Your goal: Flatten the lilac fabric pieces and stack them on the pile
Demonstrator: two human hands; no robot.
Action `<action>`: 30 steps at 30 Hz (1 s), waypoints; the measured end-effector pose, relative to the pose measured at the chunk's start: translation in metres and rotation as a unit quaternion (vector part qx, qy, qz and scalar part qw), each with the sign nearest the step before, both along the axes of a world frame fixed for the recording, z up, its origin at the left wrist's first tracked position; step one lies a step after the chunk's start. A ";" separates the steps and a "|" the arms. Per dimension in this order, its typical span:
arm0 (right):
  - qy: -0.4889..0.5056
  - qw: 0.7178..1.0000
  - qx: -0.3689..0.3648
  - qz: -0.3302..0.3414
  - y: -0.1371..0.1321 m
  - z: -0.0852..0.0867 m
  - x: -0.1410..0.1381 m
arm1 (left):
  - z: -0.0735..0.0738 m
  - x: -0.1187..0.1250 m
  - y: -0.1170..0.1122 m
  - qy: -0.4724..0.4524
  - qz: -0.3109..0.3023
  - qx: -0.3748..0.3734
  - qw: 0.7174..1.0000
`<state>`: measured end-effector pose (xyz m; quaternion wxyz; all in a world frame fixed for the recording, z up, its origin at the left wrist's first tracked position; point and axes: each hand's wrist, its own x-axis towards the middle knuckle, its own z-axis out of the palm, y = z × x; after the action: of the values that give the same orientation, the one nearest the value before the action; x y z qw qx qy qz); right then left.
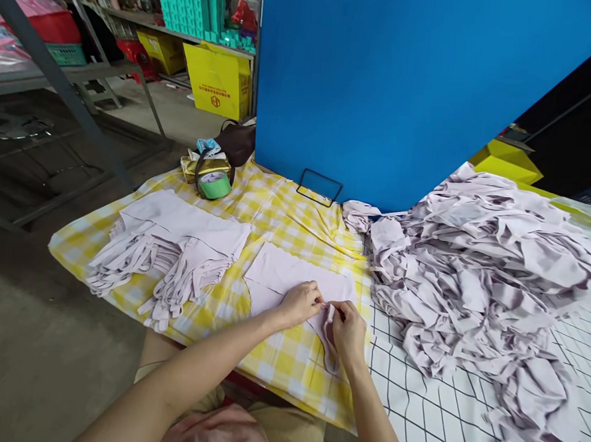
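A pale lilac fabric garment piece (297,272) lies spread on the yellow checked cloth in front of me. Both hands meet at its right-hand side. The fingers of my left hand (302,304) are pinched together on the garment's edge. Close beside it, my right hand (347,331) pinches the same edge, where a narrow strap-like strip hangs down toward me. The fingertips hide exactly what is gripped between them. To the left sits a stack of like garment pieces (180,224), their straps fanned toward the near table edge.
A large heap of loose lilac garments (488,259) covers the white grid cloth (414,402) at right. A blue board (384,86) stands behind the table. Green tape (214,185) lies at the back left. A metal rack (64,80) and yellow box (217,79) stand beyond.
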<state>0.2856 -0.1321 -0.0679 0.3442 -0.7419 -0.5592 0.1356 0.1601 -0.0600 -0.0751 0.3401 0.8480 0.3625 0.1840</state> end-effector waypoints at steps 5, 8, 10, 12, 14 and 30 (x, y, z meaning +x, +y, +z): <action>-0.017 1.000 0.000 0.008 0.001 -0.002 0.002 | -0.004 0.001 0.000 -0.001 -0.003 -0.002 1.000; -0.025 1.000 0.003 0.017 0.003 -0.002 0.002 | -0.008 0.001 0.001 -0.002 -0.006 0.000 1.000; -0.031 0.999 0.007 0.023 0.003 -0.001 0.001 | -0.009 0.001 0.002 -0.002 -0.007 0.003 1.000; -0.037 0.999 0.011 0.031 0.004 0.000 -0.001 | -0.009 0.001 0.002 -0.002 -0.009 0.006 1.000; -0.041 0.998 0.015 0.039 0.004 0.000 -0.003 | -0.008 0.001 0.001 -0.001 -0.010 0.010 1.000; 0.005 0.998 0.057 0.006 0.000 -0.012 -0.010 | -0.013 0.002 -0.001 0.008 -0.003 0.039 0.999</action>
<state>0.2757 -0.1320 -0.0797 0.3877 -0.7174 -0.5685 0.1092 0.1624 -0.0608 -0.0878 0.3046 0.8632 0.3547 0.1904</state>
